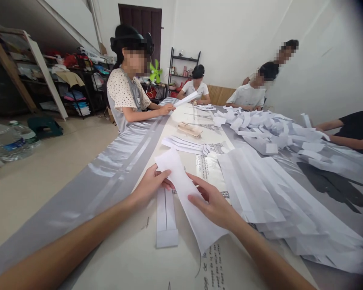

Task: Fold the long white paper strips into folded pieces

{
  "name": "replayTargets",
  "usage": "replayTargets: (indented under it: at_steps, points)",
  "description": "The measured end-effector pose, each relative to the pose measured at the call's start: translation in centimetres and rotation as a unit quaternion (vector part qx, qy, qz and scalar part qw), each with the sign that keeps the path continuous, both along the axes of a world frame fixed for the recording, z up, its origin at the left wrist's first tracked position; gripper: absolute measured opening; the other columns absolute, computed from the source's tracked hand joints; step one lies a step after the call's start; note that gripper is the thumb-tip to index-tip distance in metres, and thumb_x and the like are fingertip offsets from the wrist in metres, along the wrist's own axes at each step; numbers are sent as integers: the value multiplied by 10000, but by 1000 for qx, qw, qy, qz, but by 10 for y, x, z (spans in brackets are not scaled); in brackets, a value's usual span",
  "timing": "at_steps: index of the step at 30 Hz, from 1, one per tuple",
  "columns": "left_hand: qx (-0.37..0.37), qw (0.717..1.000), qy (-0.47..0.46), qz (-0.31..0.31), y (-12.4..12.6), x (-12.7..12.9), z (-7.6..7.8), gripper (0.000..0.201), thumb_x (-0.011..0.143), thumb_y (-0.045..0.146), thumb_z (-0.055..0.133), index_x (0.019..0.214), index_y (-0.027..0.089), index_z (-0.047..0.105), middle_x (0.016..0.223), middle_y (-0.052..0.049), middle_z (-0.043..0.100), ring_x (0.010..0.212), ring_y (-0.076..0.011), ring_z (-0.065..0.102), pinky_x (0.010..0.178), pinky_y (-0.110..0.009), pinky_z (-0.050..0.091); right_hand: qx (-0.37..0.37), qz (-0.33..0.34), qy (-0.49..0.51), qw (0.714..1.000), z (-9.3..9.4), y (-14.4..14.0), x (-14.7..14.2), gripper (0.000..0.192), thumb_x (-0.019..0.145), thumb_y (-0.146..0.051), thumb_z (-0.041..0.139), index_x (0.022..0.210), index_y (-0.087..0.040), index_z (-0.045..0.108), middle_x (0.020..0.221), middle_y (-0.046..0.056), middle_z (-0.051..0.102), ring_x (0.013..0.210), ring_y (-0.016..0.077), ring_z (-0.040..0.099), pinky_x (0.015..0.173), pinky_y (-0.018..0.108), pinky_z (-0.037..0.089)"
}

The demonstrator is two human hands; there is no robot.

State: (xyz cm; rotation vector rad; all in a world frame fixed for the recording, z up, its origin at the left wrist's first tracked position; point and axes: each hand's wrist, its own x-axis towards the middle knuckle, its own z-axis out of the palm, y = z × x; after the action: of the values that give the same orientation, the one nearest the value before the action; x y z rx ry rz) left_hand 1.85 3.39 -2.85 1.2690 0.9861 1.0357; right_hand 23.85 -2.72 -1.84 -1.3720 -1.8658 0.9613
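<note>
Between my two hands a long white sheet of paper (190,203) is held slantwise above the printed tablecloth (121,245), its lower end curling. My left hand (155,181) pinches the upper left edge of this sheet, thumb on top. My right hand (213,199) grips its right edge farther down, fingers partly behind the paper. Under the held sheet, close to my left hand, lies a narrow folded white paper strip (166,219) with a dark line along it and a folded flap at its near end.
Overlapping white sheets (260,189) spread to my right, with a heap of folded papers (269,125) beyond. Folded strips (184,145) and a wooden piece (189,129) lie ahead. A person (130,88) at the left holds a paper strip; other people sit around the table.
</note>
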Motion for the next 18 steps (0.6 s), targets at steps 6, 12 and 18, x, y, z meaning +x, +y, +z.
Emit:
replayTargets:
  at_steps: [6,12,18]
  points:
    - [-26,998,-52,-4,3,-1,-3,292,890,361,671,1088,155,613,823,-64,730,686,-179,689,607,-263,512,-82,20,76,994,11,-2,-1,567,956,-488,572,1495,-354,463,1356,66,589,933,193,628,834,386,556]
    - [-33,996,-74,-24,2,-3,1,193,834,320,717,859,136,666,783,-47,698,664,-140,625,592,-235,467,-131,-35,175,975,13,0,0,395,940,-471,602,1270,-267,672,1002,34,711,828,204,646,707,318,514]
    - [-73,991,-75,-89,-1,-3,6,229,806,337,752,872,120,716,856,-89,737,712,-180,655,618,-276,499,-171,-29,182,968,15,-2,1,340,901,-491,656,1124,-247,733,905,18,698,772,205,632,650,307,489]
